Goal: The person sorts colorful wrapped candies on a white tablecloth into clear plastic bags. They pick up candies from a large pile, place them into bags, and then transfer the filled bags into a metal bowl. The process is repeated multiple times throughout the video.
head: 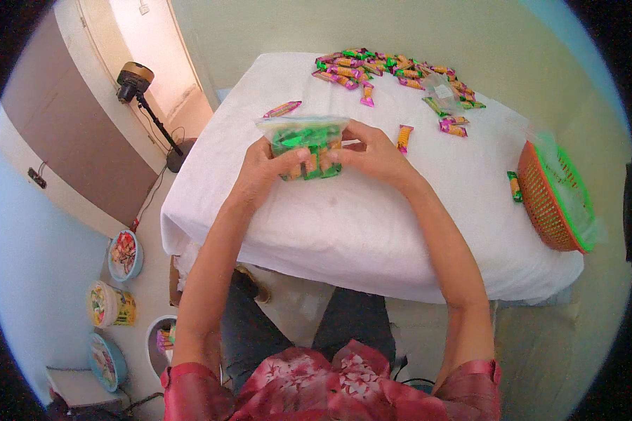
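Note:
Between my two hands stands a clear zip-top plastic bag (308,138) filled with small green-wrapped snack packs. My left hand (266,163) grips its left side, thumb across the front. My right hand (371,155) holds the right side, with thumb and fingertips at the bag's front and edge. The zip strip (303,121) runs along the top; whether it is sealed I cannot tell. Just behind the bag lies one pink-wrapped pack (283,109). Another pink and yellow pack (405,139) rests to the right of my right hand.
A pile of pink and green packs (347,68) lies at the table's far side, with a clear plastic bag (442,92) on its right end. An orange and green basket (553,200) holding clear bags stands at the right edge. A floor fan (135,79), tubs (125,255) and a bucket (108,304) are left.

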Motion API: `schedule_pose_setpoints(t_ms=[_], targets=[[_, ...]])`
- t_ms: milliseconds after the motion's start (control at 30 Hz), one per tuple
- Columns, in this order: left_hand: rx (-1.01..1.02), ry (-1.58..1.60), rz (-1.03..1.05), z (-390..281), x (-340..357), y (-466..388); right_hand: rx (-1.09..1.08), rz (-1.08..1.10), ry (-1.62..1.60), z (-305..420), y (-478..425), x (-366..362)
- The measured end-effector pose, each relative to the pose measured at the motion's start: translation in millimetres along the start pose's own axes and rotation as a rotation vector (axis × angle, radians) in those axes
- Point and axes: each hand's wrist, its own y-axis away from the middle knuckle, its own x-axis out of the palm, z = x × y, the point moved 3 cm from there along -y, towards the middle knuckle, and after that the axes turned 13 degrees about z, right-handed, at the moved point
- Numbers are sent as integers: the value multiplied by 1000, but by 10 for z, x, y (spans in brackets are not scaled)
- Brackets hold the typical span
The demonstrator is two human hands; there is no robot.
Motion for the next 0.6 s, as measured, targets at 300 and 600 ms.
schedule_pose_setpoints(t_ms=[300, 600], targets=[[93, 146, -169, -152, -195, -152, -120, -168, -3, 207, -228, -83], [147, -123, -142, -421, -308, -186, -165, -235, -14, 287, -211, -243]])
